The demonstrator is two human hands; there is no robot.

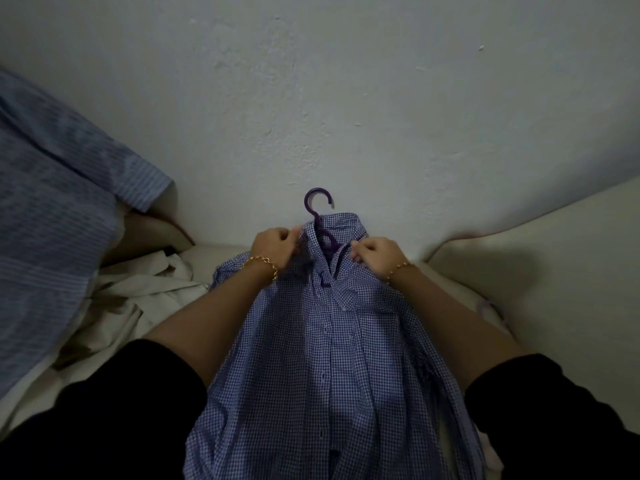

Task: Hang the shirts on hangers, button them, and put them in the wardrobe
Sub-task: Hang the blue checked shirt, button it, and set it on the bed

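A blue-and-white checked shirt (329, 358) lies front up on a cream surface, its collar toward the wall. A purple hanger (320, 216) sits inside it, with the hook sticking out above the collar. My left hand (275, 249) pinches the left side of the collar. My right hand (375, 254) pinches the right side of the collar opening. Several buttons run down the placket; the top of the shirt lies open at the neck.
A blue striped shirt (52, 220) lies spread at the left. A crumpled cream garment (138, 296) lies between it and the checked shirt. Another pale purple hanger (491, 308) peeks out at the right. A white wall (346, 98) stands close behind. The cream surface (554, 271) extends right.
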